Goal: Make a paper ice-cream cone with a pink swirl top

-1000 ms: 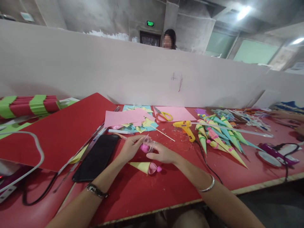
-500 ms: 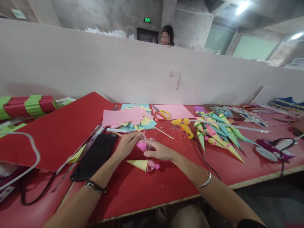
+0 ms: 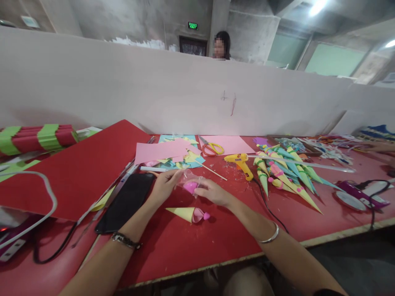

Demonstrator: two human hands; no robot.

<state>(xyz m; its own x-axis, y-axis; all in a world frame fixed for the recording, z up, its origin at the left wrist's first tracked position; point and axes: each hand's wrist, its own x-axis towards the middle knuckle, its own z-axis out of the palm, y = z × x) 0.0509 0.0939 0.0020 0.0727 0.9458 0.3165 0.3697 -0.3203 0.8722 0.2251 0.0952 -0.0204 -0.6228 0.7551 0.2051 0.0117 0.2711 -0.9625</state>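
Between my hands is a small clear plastic bag (image 3: 184,176) with something bright pink (image 3: 190,188) in it, perhaps pompoms. My left hand (image 3: 166,186) pinches the bag's left end. My right hand (image 3: 212,192) has its fingers closed on the right side, by the pink contents. Just below, on the red tabletop, lies a pale yellow paper cone (image 3: 182,213) with a pink paper lining and a pink pompom (image 3: 206,215) at its wide end. A black phone (image 3: 125,203) lies beside my left forearm.
A yellow glue gun (image 3: 242,164), its black cord trailing, lies right of centre near a pile of decorated paper cones (image 3: 286,170). Scissors (image 3: 211,148) rest on pink paper. A large red board (image 3: 86,172) is at left. Another person's hand (image 3: 379,146) reaches in at far right.
My hands have moved slightly apart, and more of the clear bag shows between them. The view has shifted a little. Another person's hand has come into view at the far right.
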